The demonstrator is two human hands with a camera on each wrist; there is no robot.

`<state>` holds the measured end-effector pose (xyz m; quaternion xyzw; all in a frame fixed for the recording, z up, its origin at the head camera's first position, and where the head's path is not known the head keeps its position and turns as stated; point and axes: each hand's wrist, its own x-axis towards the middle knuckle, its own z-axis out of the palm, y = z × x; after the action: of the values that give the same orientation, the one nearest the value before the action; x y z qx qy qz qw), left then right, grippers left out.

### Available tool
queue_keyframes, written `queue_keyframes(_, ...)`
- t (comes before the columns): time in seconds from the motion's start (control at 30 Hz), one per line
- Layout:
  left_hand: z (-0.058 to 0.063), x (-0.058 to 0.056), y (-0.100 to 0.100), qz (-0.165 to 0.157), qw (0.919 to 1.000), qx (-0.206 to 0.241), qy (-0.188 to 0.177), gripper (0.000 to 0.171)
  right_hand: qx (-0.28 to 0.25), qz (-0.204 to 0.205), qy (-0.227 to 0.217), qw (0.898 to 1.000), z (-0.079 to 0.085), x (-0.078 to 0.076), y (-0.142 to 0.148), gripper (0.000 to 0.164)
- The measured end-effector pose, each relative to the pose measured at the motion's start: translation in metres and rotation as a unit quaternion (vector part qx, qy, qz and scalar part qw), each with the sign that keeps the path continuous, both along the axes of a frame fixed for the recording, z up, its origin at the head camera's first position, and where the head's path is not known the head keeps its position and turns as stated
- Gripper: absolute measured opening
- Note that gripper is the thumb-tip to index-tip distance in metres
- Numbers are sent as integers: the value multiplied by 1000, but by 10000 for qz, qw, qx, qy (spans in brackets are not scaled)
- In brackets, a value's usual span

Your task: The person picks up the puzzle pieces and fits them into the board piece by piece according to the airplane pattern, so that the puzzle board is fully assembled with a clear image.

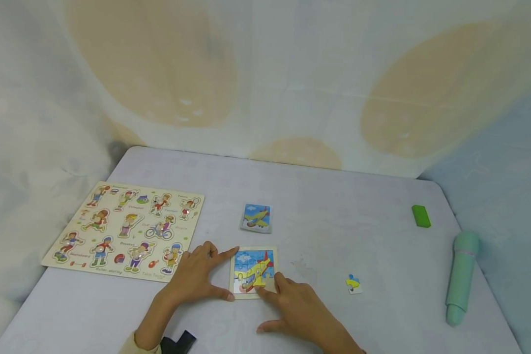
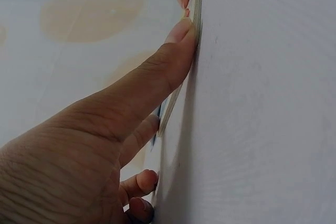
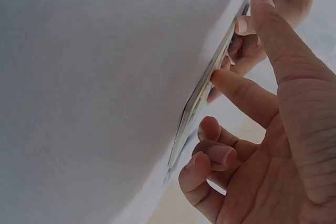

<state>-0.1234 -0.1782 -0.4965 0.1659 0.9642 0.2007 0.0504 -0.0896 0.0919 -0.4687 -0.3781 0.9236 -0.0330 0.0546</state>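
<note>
A small wooden jigsaw puzzle (image 1: pixel 246 269) with a yellow airplane picture lies on the table in the head view; a pale gap shows at its lower right. My left hand (image 1: pixel 192 278) spans the puzzle's left side, index fingertip at the upper corner and thumb at the lower one. Its fingers are fairly straight. With an extended index finger, my right hand (image 1: pixel 303 307) touches the puzzle's lower right part, thumb held apart. In the right wrist view, the other fingers are loosely bent beside the puzzle's edge (image 3: pixel 186 116). Farther right lies a loose blue-yellow puzzle piece (image 1: pixel 354 285), possibly more than one.
A pegboard-style sports picture board (image 1: pixel 126 231) lies at the left. Behind the puzzle is a small airplane picture card (image 1: pixel 256 218). A green block (image 1: pixel 421 216) and a mint cylinder (image 1: pixel 462 280) lie at the right. A black object (image 1: pixel 179 342) is by my left wrist.
</note>
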Motion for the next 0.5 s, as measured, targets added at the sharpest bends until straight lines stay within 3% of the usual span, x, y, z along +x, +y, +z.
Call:
queue_keyframes(0.3,0,-1,-1,-19,10000,-15,57,101,-14,-213,-97,9997,1,2,-2,70)
queue_keyframes(0.5,0,1,0,-18,9999,40,98,101,164,-329,-460,9983,1,4,-2,73)
